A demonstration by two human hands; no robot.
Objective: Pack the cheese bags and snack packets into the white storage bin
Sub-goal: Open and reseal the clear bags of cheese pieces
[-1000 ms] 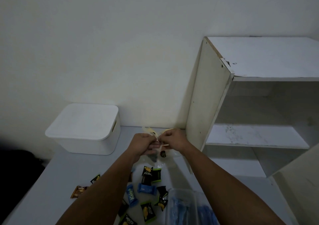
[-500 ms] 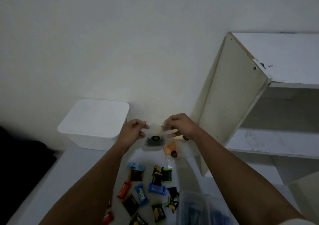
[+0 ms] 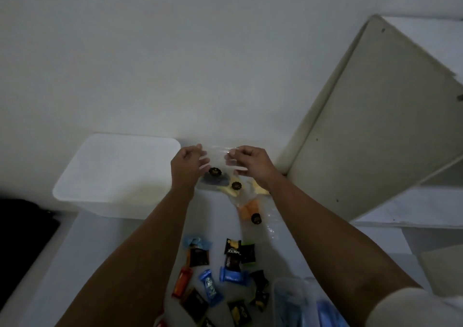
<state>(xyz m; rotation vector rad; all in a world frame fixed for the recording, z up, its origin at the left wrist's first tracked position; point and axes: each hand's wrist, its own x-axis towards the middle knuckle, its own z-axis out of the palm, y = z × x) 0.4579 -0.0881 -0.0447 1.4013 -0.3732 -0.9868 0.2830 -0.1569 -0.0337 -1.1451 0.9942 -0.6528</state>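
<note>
Landmark: the white storage bin [image 3: 116,173], lid on, at the table's [image 3: 87,246] far left against the wall. Just right of the bin, the left hand [image 3: 188,162] and right hand [image 3: 249,162] each pinch a top corner of a clear cheese bag [image 3: 218,173], held above the table. Further cheese bags [image 3: 250,210] lie right of the bin. Snack packets [image 3: 225,274] lie scattered in front of the bin, to its right.

I see both forearms bare from wrist to elbow, the hands ungloved and free of rings or watches. A pale short sleeve [image 3: 411,309] covers my right upper arm.
</note>
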